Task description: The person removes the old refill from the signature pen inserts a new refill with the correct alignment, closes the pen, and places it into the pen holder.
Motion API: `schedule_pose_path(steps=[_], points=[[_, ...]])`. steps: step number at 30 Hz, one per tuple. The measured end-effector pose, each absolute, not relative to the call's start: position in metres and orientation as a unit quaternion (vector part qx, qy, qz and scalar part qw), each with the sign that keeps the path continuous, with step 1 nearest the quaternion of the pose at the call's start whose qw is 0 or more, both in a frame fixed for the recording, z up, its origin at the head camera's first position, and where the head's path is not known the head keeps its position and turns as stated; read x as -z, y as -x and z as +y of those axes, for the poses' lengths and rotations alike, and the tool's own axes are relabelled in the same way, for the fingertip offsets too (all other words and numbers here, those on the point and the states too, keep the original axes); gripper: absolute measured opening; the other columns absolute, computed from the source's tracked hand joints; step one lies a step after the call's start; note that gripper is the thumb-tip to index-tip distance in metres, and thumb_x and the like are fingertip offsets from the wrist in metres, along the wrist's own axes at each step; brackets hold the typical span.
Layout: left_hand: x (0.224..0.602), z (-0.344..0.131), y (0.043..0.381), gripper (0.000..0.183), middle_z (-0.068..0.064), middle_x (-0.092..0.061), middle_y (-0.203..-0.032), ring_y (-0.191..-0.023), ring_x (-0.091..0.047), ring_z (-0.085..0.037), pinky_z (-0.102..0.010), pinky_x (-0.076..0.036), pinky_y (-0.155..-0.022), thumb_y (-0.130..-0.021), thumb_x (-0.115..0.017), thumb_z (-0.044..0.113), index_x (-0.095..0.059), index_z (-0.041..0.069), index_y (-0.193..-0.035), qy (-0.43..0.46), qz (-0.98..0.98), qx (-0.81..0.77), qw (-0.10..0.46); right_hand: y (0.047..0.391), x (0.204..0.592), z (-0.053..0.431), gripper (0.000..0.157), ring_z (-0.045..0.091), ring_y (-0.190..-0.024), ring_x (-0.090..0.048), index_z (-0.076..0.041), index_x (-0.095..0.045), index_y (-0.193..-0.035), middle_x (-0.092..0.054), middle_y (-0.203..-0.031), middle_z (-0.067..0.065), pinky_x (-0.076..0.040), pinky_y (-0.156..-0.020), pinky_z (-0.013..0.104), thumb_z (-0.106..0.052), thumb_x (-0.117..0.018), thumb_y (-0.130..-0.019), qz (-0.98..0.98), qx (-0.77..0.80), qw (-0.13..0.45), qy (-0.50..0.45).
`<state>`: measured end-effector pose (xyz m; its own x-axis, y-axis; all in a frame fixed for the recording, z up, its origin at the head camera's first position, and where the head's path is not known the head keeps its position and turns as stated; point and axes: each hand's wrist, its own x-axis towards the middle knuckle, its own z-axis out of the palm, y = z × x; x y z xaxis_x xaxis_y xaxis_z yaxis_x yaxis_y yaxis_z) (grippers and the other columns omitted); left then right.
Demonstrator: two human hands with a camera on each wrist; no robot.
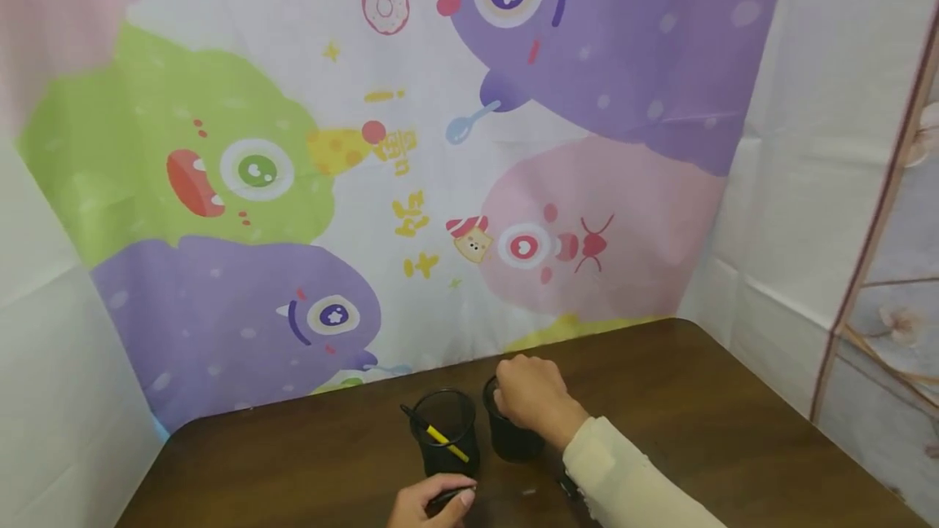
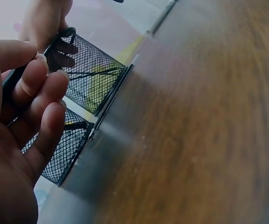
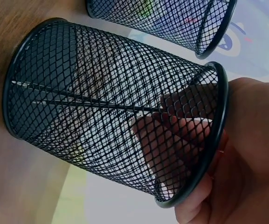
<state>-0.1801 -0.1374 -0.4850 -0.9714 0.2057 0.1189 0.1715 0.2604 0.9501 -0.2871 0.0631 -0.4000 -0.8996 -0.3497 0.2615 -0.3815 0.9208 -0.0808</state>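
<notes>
My right hand [image 1: 531, 398] reaches over the rim into the right-hand black mesh pen cup [image 1: 513, 438]. Through the mesh in the right wrist view, its curled fingers [image 3: 155, 144] pinch the upper end of a thin dark stick [image 3: 115, 107], which crosses a second one standing in the cup. My left hand [image 1: 433, 503], in front of the other mesh pen cup [image 1: 449, 456], holds a slim black pen-like object [image 2: 14, 80] between thumb and fingers, largely covered by them. A yellow and black pen [image 1: 449, 442] leans in that left cup.
Thin dark rods [image 2: 113, 100] lie on the brown table [image 1: 293, 463] close by the cups. A small black item [image 1: 568, 486] shows beside the right sleeve [image 1: 631, 471]. Behind the table hangs a cartoon-printed cloth [image 1: 411, 300].
</notes>
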Motion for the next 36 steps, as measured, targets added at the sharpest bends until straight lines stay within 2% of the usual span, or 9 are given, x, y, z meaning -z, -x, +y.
schedule_pose_path(steps=[4,11,18,27,32,36], points=[[0.489,-0.139,0.177,0.026,0.004,-0.074,-0.09,-0.077,-0.068,-0.009,-0.025,-0.053,-0.069,-0.095,-0.071,0.03,-0.078,0.007,-0.103,-0.128,0.812,-0.57,-0.008,0.284,0.403,0.064,0.036,0.014,-0.049,-0.045,-0.017,-0.055,-0.06,-0.049,-0.058,-0.004,-0.039,-0.044,0.036,-0.026,-0.073,-0.089,-0.965,-0.078,0.147,-0.203],[0.488,-0.136,0.177,0.025,0.005,-0.074,-0.091,-0.077,-0.067,-0.009,-0.025,-0.053,-0.068,-0.095,-0.071,0.031,-0.078,0.008,-0.103,-0.131,0.81,-0.571,-0.014,0.283,0.397,0.072,0.048,0.011,-0.049,-0.035,-0.019,-0.04,-0.054,-0.032,-0.053,-0.008,-0.033,-0.045,0.033,-0.024,-0.071,-0.089,-0.952,-0.105,0.192,-0.216],[0.485,-0.134,0.177,0.025,0.004,-0.074,-0.089,-0.075,-0.067,-0.009,-0.025,-0.053,-0.067,-0.094,-0.071,0.029,-0.078,0.007,-0.103,-0.125,0.807,-0.577,-0.01,0.281,0.395,0.078,0.043,0.012,-0.052,-0.05,-0.023,-0.045,-0.055,-0.041,-0.053,-0.011,-0.039,-0.046,0.036,-0.026,-0.072,-0.089,-0.938,-0.114,0.237,-0.226],[0.48,-0.133,0.179,0.029,-0.009,-0.071,-0.074,-0.063,-0.067,-0.016,-0.028,-0.054,-0.059,-0.093,-0.072,0.03,-0.077,0.005,-0.105,-0.095,0.799,-0.594,0.015,0.279,0.398,0.085,0.037,0.007,-0.05,-0.045,-0.027,-0.051,-0.06,-0.043,-0.055,-0.015,-0.038,-0.045,0.032,-0.029,-0.073,-0.089,-0.925,-0.145,0.286,-0.202],[0.484,-0.134,0.179,0.026,-0.002,-0.073,-0.081,-0.069,-0.068,-0.012,-0.026,-0.054,-0.064,-0.094,-0.072,0.028,-0.077,0.005,-0.103,-0.114,0.806,-0.581,-0.001,0.274,0.399,0.09,0.025,0.004,-0.051,-0.043,-0.024,-0.061,-0.068,-0.047,-0.06,-0.015,-0.039,-0.047,0.029,-0.026,-0.072,-0.09,-0.922,-0.174,0.277,-0.207],[0.487,-0.134,0.18,0.023,0.004,-0.074,-0.088,-0.075,-0.068,-0.009,-0.025,-0.053,-0.067,-0.094,-0.072,0.028,-0.078,0.007,-0.102,-0.13,0.811,-0.57,-0.015,0.269,0.4,0.094,0.021,0.003,-0.054,-0.046,-0.022,-0.063,-0.071,-0.05,-0.063,-0.014,-0.042,-0.05,0.027,-0.022,-0.073,-0.09,-0.916,-0.192,0.279,-0.212]])
